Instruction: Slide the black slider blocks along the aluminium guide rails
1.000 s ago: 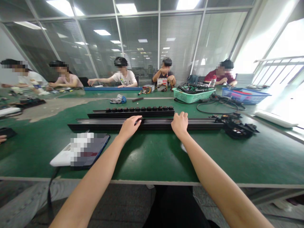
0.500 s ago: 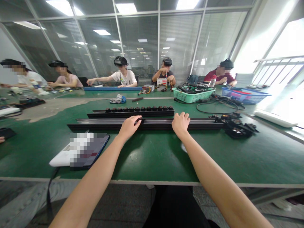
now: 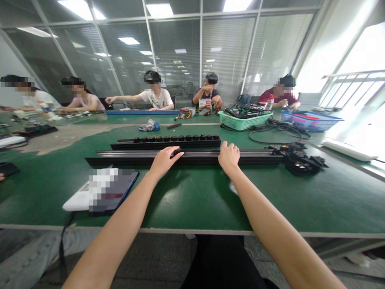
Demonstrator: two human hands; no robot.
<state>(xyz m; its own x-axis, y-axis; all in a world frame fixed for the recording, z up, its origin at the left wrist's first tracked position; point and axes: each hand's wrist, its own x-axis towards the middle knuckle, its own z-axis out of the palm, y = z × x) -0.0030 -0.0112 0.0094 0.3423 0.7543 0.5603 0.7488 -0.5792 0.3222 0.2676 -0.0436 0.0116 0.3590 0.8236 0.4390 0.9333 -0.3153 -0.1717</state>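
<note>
On green table [image 3: 192, 196]: black rail [image 3: 200, 160], lengthwise across both hands.
Left hand [image 3: 165, 160] half-curled, pinching small black part [image 3: 178, 152] at rail; right hand [image 3: 229, 157] curled over rail, likely steadying, grip hidden.

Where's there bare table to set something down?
Between the left forearm and right forearm, before the near black rail, apart from a whitish thing by the right one; also right of that arm, nearer than the black parts. Crowded: around the green basket and cables.
</note>
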